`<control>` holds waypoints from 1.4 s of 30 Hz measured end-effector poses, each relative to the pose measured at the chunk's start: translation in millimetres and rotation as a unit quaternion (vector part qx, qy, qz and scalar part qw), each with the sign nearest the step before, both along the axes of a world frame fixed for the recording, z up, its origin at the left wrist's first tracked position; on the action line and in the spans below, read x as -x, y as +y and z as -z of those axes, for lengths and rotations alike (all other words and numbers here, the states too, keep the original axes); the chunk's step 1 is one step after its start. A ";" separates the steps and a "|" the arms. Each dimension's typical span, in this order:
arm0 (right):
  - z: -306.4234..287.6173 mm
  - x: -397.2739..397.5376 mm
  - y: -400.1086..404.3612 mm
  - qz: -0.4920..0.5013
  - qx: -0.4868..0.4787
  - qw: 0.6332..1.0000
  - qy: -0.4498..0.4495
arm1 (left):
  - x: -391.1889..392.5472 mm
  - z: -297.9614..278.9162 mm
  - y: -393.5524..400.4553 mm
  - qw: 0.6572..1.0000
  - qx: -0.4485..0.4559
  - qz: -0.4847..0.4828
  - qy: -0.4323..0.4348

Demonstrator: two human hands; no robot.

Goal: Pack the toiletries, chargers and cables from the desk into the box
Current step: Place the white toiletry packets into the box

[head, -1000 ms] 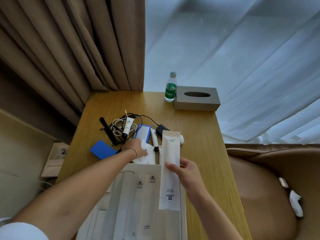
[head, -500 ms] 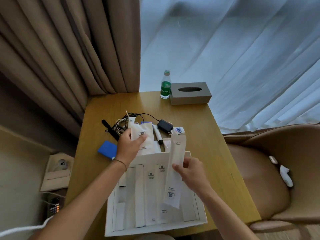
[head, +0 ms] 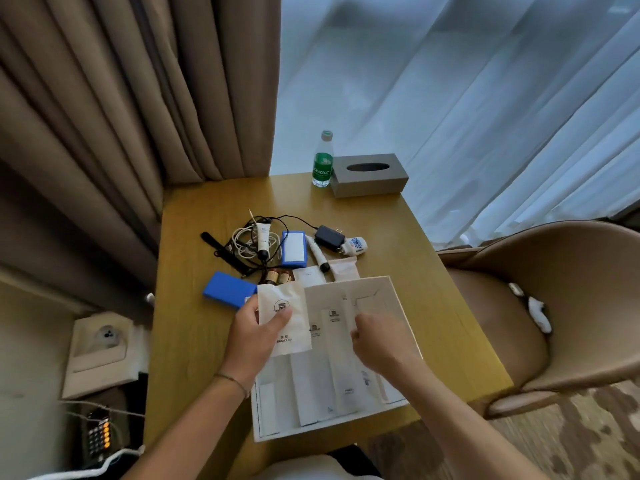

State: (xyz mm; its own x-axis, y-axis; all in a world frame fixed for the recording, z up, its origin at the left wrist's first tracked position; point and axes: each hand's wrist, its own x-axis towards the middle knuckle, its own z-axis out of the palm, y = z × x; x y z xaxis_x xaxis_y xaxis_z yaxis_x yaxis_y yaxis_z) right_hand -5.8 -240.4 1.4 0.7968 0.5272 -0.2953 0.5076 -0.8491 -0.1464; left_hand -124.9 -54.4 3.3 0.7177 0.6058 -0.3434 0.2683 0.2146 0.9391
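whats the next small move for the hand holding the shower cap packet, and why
Probably lower the shower cap packet into the box beside the long sachets already lying there. The left hand pinches it right over the box's left side, so only a short drop is left. The right hand is over the box with curled fingers; whether it holds anything is unclear.

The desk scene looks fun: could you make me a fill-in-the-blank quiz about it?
1. The left hand holds a packet labelled shower ____.
2. The water bottle stands beside the grey ____ box.
3. The black charger lies ____ the white box.
4. The bottle's label is ____.

Missing: cap; tissue; outside; green
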 end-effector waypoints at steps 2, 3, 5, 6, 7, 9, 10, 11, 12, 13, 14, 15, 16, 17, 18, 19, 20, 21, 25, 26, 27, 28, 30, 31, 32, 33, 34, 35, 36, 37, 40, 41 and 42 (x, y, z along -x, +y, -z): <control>2.5 2.3 8.7 -0.010 0.048 0.999 0.014 | 6.4 -3.6 -2.4 1.000 0.006 0.015 -0.003; 3.6 4.6 12.7 -0.015 0.073 0.997 0.015 | 9.5 -5.3 -3.4 1.000 0.008 0.021 -0.004; 4.9 9.9 19.5 -0.029 0.112 0.993 0.007 | 15.1 -8.3 -4.3 1.000 0.001 0.031 0.001; 5.1 12.6 21.7 -0.031 0.121 0.992 0.002 | 17.9 -9.0 -4.9 0.999 -0.003 0.033 0.006; 5.3 14.3 23.8 -0.030 0.130 0.991 -0.004 | 20.1 -9.1 -5.9 0.999 -0.008 0.034 0.010; 6.3 13.8 27.4 -0.023 0.164 0.986 -0.012 | 23.6 -8.9 -9.8 0.999 -0.020 0.037 0.019; 8.1 11.6 29.6 -0.019 0.182 0.983 -0.015 | 25.2 -8.7 -11.9 0.999 -0.023 0.039 0.021; 11.3 8.8 32.0 -0.015 0.199 0.980 -0.016 | 26.4 -8.2 -14.0 0.999 -0.023 0.039 0.018; 15.7 6.4 34.3 -0.012 0.215 0.976 -0.016 | 27.8 -7.6 -15.4 0.999 -0.020 0.038 0.016; 21.3 4.6 35.7 -0.011 0.229 0.973 -0.016 | 29.1 -6.8 -16.6 0.999 -0.018 0.038 0.016; 27.3 3.3 36.6 -0.009 0.238 0.971 -0.017 | 30.1 -5.7 -17.2 0.999 -0.018 0.037 0.018; 33.7 2.3 36.8 -0.006 0.244 0.969 -0.020 | 31.0 -4.4 -17.4 0.999 -0.018 0.037 0.020; 40.3 2.2 36.3 -0.001 0.248 0.969 -0.025 | 31.9 -3.7 -17.6 0.999 -0.017 0.039 0.022; 46.7 2.3 35.0 0.003 0.249 0.968 -0.029 | 32.8 -3.5 -17.9 0.999 -0.016 0.040 0.024; 52.4 2.3 33.2 0.005 0.250 0.968 -0.033 | 33.1 -3.5 -18.2 0.999 -0.015 0.042 0.024; 57.0 1.7 31.9 0.003 0.253 0.967 -0.034 | 33.1 -3.3 -18.3 0.999 -0.016 0.043 0.025; 60.7 0.7 30.3 -0.002 0.256 0.966 -0.033 | 33.3 -3.3 -18.3 0.998 -0.017 0.045 0.029; 63.7 -0.6 29.2 -0.009 0.258 0.966 -0.035 | 33.3 -3.2 -18.6 0.998 -0.017 0.047 0.033; 70.9 -4.9 29.8 -0.036 0.264 0.963 -0.045 | 31.1 -2.2 -19.3 0.998 -0.015 0.050 0.039; 73.4 -5.1 30.4 -0.045 0.262 0.963 -0.039 | 30.6 -1.9 -19.5 0.998 -0.017 0.050 0.041; 76.1 -4.6 30.7 -0.055 0.259 0.964 -0.031 | 30.1 -1.9 -19.6 0.998 -0.019 0.050 0.042; 78.0 -3.8 30.8 -0.064 0.254 0.965 -0.021 | 29.6 -2.0 -19.5 0.998 -0.019 0.050 0.043; 80.2 -4.9 30.9 -0.064 0.236 0.970 0.002 | 28.6 -1.9 -19.0 0.998 -0.017 0.049 0.045; 80.7 -6.2 30.5 -0.060 0.227 0.972 0.014 | 28.2 -2.0 -18.9 0.998 -0.016 0.049 0.046; 80.6 -7.9 29.8 -0.057 0.222 0.973 0.026 | 27.3 -2.0 -19.0 0.997 -0.018 0.050 0.049; 79.8 -9.6 29.1 -0.056 0.220 0.973 0.037 | 25.9 -2.1 -19.3 0.997 -0.022 0.054 0.054; 79.0 -11.6 27.9 -0.060 0.220 0.972 0.049 | 24.0 -1.9 -19.6 0.996 -0.029 0.058 0.059; 77.5 -14.0 26.8 -0.066 0.221 0.971 0.062 | 21.3 -1.3 -20.4 0.995 -0.036 0.063 0.065; 74.8 -16.4 25.4 -0.072 0.224 0.969 0.075 | 18.2 -0.2 -21.6 0.994 -0.044 0.070 0.070; 71.0 -18.7 23.9 -0.077 0.226 0.967 0.088 | 14.2 1.5 -23.0 0.993 -0.052 0.077 0.077; 58.5 -26.2 16.1 -0.079 0.184 0.975 0.095 | -1.1 12.6 -28.9 0.981 -0.082 0.124 0.123; 54.4 -28.3 13.1 -0.073 0.159 0.981 0.089 | -6.2 18.3 -31.4 0.974 -0.093 0.147 0.143; 50.0 -30.3 10.4 -0.063 0.135 0.986 0.080 | -11.4 24.5 -33.9 0.967 -0.100 0.170 0.162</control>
State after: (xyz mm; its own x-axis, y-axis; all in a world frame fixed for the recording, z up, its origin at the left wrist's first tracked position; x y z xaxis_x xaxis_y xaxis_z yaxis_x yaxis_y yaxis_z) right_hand 24.5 -230.0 -48.6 0.6624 0.5036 -0.5546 0.6000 -0.8000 -0.0099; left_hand -113.6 -88.3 -21.2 0.7614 0.4316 -0.4837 0.5784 -0.1152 0.8076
